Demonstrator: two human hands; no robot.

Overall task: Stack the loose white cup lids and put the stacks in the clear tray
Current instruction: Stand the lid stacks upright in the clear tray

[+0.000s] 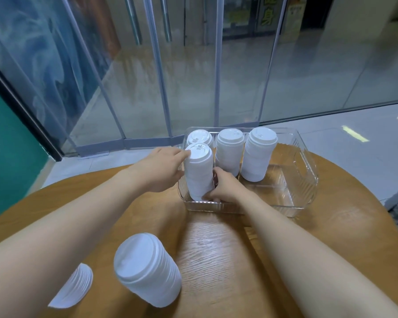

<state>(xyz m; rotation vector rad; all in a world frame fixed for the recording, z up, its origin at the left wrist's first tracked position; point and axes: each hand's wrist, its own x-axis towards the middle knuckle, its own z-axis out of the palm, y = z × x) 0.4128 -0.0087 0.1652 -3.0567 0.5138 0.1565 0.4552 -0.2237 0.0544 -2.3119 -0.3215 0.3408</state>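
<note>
Mid-placement right now, looks like: one tall stack of white plastic cup lids (198,173) going into the front left compartment of the clear ribbed plastic tray (305,177), base already down near the tray floor.

Far left, near table edge: a short leaning stack of white lids (75,288), partly cut off behind the left forearm. Just right of it, a taller upright stack of white lids (147,269), not yet in the tray. Both on the round wooden table (216,244).

Left hand (163,171) reaching in from the left, fingers fairly straight, fingertips touching the stack's top edge and side, steadying more than gripping. Right hand (223,188) low on the other side, fingers curled round the stack's base inside the tray.

Behind and right: three more white lid stacks (230,152) already standing in the tray; right-hand compartments unfilled.

Next move, probably: let go gently without tipping it, then back for the two stacks on the table.
</note>
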